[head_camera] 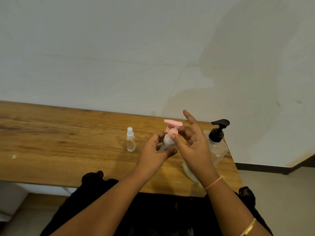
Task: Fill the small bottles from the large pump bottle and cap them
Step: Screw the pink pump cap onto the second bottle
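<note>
Left hand (153, 150): grip closed round the body of the small bottle (166, 143), fingers curled under and behind it. The bottle is held off the surface (59, 142), tilted, neck toward 1 o'clock. Holding it in the air lets both wrists turn against each other, which is easier than twisting on the wood.

Right hand (194, 142): grip pinching the collar of the pink pump cap (172, 125) between thumb and a curled finger. The index finger points straight up, clear of the flat pink nozzle so it doesn't press the pump. The pinch is on the collar because that's the threaded part.

My read is a capping step on this bottle. The neck is hidden behind my fingers, so I can't tell whether the cap is seated or whether it's going on or off. The fill level is also unreadable from here, probably low or none.

Spray bottle (130, 140): at 9 o'clock of my hands, upright on the surface with its white cap on, standing apart. It looks clear and empty.

Large pump bottle (217, 145): at 3 o'clock, just behind my right hand, upright with the black pump head facing 9 o'clock. It's parked close so the nozzle is within reach for filling.

A clear item (188, 169) lies on the surface under my right wrist at 5 o'clock. I can't identify it.

Risk: a tilted bottle with a loose cap will drip if there's liquid inside.
</note>
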`<state>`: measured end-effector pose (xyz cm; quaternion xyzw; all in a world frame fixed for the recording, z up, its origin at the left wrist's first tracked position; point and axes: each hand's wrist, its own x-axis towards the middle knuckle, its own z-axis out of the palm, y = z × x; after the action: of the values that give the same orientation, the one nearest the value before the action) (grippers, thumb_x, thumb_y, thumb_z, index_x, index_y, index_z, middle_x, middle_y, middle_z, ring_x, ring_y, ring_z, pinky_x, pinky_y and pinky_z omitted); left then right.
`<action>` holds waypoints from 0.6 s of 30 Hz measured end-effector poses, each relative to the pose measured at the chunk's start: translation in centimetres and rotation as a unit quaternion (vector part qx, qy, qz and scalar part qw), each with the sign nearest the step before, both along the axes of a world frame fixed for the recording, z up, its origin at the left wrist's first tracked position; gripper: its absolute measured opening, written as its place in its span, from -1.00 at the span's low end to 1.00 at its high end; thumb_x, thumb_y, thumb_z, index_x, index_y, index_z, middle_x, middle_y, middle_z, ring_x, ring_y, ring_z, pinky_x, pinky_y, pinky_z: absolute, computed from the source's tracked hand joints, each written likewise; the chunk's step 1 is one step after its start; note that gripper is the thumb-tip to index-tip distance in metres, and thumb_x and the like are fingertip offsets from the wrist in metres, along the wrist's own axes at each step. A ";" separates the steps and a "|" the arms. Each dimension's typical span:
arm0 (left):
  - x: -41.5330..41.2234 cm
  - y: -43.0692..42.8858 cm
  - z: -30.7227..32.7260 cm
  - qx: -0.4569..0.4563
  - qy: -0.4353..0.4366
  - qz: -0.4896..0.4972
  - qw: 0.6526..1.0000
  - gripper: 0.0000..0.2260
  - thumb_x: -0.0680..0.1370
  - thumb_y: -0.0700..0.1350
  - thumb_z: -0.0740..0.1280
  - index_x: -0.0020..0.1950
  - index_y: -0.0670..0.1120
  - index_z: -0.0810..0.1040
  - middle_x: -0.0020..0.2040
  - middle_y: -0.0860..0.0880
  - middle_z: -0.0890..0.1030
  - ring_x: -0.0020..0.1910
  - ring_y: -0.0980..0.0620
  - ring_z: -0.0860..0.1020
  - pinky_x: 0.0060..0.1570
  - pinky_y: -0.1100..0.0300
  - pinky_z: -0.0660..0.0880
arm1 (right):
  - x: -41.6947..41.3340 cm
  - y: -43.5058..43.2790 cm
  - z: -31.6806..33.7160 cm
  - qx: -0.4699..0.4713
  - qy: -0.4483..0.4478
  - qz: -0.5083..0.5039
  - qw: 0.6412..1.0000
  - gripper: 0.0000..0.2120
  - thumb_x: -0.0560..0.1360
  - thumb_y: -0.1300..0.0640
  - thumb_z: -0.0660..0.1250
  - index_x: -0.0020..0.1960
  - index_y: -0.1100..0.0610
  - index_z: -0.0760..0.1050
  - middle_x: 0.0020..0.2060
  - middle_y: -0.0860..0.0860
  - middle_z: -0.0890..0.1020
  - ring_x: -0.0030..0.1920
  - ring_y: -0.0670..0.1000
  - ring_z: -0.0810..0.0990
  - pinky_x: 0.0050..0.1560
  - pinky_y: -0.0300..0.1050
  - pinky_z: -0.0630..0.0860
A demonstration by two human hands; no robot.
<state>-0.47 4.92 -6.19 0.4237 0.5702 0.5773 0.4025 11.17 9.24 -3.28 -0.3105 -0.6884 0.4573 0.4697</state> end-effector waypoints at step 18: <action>-0.1 0.0 -0.2 0.007 0.009 0.023 1.000 -0.65 0.34 -0.22 0.53 0.00 0.06 0.50 0.02 0.05 0.65 0.03 0.05 0.62 0.07 -0.04 0.57 | -0.5 0.1 0.2 -0.074 0.022 -0.006 0.997 -0.25 0.39 0.37 0.44 0.38 -0.14 0.21 0.02 0.04 0.64 0.10 0.00 0.60 0.24 0.12 0.48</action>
<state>-0.61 4.95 -6.39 0.4182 0.5797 0.5863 0.3811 10.69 9.36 -3.08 -0.3387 -0.6400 0.5110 0.4632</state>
